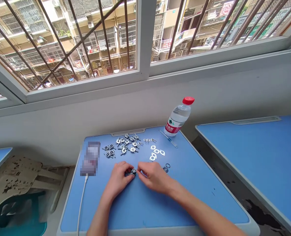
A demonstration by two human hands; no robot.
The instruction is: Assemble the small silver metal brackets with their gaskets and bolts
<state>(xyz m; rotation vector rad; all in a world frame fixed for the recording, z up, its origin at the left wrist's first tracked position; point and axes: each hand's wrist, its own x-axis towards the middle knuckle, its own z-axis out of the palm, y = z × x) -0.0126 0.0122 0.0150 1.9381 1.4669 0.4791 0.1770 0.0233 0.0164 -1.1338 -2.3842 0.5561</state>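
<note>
My left hand (121,177) grips a small metal fitting (134,171) with a round, dark middle, low over the blue desk. Close against its right side, my right hand (150,175) has thumb and forefinger pinched; anything between them is too small to make out. Beyond the hands lies a group of loose silvery metal fittings (133,149), with several dark-centred fittings (107,153) to its left. Flat two-eared metal plates (162,152) lie behind my right hand. Black rings (167,166) are partly hidden behind that hand.
A blurred-out phone (91,158) with a white cable (81,203) lies on the desk's left. At the back right stand a red-capped water bottle (177,119) and a thin blue-and-clear tool (169,139). Small ringed pins (148,140) lie mid-back. Another blue desk (263,154) is to the right.
</note>
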